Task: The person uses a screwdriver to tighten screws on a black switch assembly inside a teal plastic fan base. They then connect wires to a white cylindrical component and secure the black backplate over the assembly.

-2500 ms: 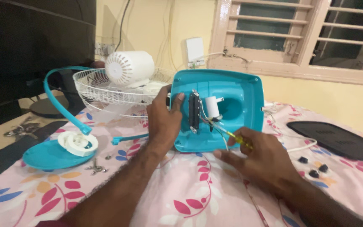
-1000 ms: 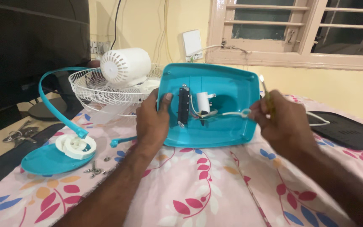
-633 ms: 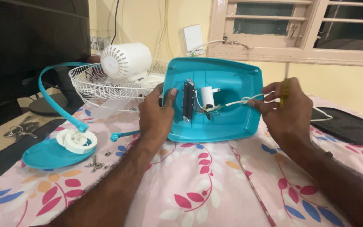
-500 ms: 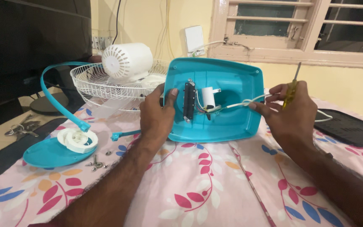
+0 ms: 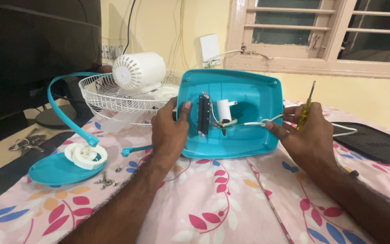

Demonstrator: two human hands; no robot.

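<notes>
The left hand [image 5: 170,133] gripped the upright teal fan base [image 5: 244,97] on the floral sheet [image 5: 213,203] by its stiff, seemingly light rim, while the right hand [image 5: 305,135], holding 1 screwdriver [image 5: 304,108], pinched its limp white cord [image 5: 260,122].

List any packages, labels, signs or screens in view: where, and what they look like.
Screen: far left behind the fan parts, large dark rectangle, switched off, on a round dark stand.
Packages, labels, signs: none visible.
</notes>
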